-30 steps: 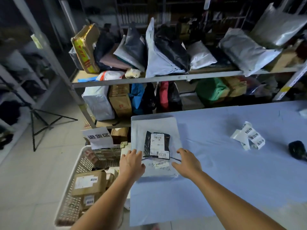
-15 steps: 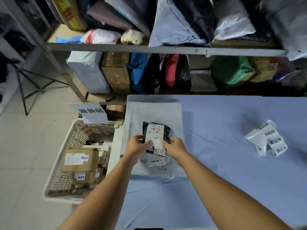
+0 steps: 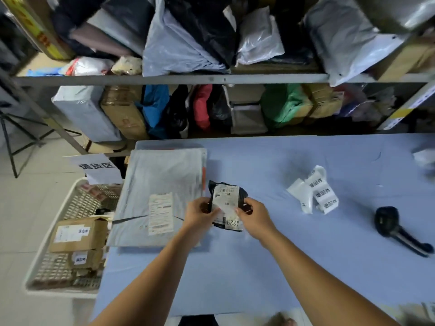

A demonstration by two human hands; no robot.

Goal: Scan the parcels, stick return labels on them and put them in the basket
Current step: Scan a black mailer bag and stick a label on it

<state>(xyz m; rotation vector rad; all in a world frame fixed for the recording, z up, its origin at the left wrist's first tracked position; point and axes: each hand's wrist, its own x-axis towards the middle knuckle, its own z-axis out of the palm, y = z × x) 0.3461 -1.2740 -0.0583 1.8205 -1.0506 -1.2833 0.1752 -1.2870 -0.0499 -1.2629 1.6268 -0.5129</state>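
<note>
Pinching the small black parcel [image 3: 243, 193] from both sides, my left hand [image 3: 199, 214] curls round its left edge with the thumb on the white shipping label [image 3: 226, 199], and my right hand [image 3: 256, 217] grips the right edge the same way. The parcel sits between my hands with its label facing up at me. I cannot tell whether its lower edge touches the blue surface [image 3: 259, 278].

Just left of my left hand a large grey mailer [image 3: 164, 175] lies flat on the surface, label up, its near edge partly behind my left wrist. Further left, past the edge of the surface, stands the white basket [image 3: 37, 257], with labelled cardboard boxes [image 3: 77, 234] stacked in its near end. A paper sign [image 3: 96, 167] stands at its far end.

To the right of my right hand, well apart from it, a curled strip of return labels [image 3: 317, 191] lies on the surface. Beyond that strip, further right, the black scanner [image 3: 388, 222] lies on its side.

Far ahead of both hands, behind the surface, a metal shelf [image 3: 164, 79] is packed with bags and boxes on two levels.
</note>
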